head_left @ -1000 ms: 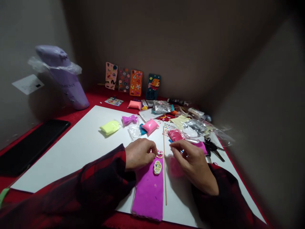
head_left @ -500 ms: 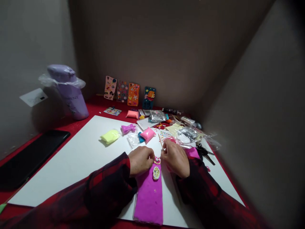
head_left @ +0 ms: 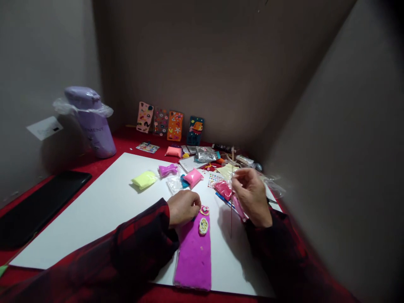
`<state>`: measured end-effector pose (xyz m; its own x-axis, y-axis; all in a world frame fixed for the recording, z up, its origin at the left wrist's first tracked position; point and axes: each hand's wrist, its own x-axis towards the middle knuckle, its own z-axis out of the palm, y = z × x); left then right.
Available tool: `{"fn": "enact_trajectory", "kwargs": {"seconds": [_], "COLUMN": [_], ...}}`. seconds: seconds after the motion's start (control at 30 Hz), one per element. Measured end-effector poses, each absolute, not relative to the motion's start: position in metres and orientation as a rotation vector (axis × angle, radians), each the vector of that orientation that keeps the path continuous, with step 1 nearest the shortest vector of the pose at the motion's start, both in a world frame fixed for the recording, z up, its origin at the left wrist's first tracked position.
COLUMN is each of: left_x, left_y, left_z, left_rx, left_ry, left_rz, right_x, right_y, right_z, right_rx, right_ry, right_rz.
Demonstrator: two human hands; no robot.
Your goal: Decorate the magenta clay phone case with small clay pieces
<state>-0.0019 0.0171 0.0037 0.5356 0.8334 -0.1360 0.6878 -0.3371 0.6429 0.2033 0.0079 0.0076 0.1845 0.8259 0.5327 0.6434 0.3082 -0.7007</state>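
Note:
A flat panel (head_left: 194, 261) coated in magenta clay, shaped like a phone case, lies lengthwise on the white board. Near its far end sit a pink-and-white clay round (head_left: 205, 210) and, below that, a cream oval piece with yellow and dark bits (head_left: 203, 226). My left hand (head_left: 184, 207) rests over the panel's upper left corner, fingers curled in; what they pinch, if anything, is hidden. Off to the right, my right hand (head_left: 252, 198) is raised above the board, closed on a thin wooden stick (head_left: 231, 219) held nearly upright.
Clay packets in yellow (head_left: 144, 180), purple (head_left: 168, 169) and pink (head_left: 193, 178) lie beyond my hands. Wrappers and a red packet (head_left: 223, 189) clutter the right. Decorated phone cases (head_left: 175, 126) lean at the back. A purple tumbler (head_left: 96, 130) and black phone-like slab (head_left: 47, 206) are left.
My right hand has moved right and up, away from the clay round, with the stick now upright. My left hand stays by the panel's far end.

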Motion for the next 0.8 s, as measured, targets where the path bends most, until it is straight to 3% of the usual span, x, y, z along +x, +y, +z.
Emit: {"fn": "enact_trajectory", "kwargs": {"seconds": [0.27,0.5,0.8], "left_x": [0.001,0.006,0.000], "left_y": [0.010,0.002,0.000], "left_z": [0.013,0.012,0.019], "left_rx": [2.008,2.001,2.052], "left_ry": [1.158,0.959,0.945], "left_rz": [0.496,0.601,0.599], "right_x": [0.209,0.185,0.179], "right_y": [-0.003,-0.030,-0.044], "right_z": [0.033,0.045,-0.002], "right_rx": [-0.904,-0.833,-1.001], "right_ry": [-1.097,-0.977,-1.514], "right_rz": [0.260,0.446,0.889]}}
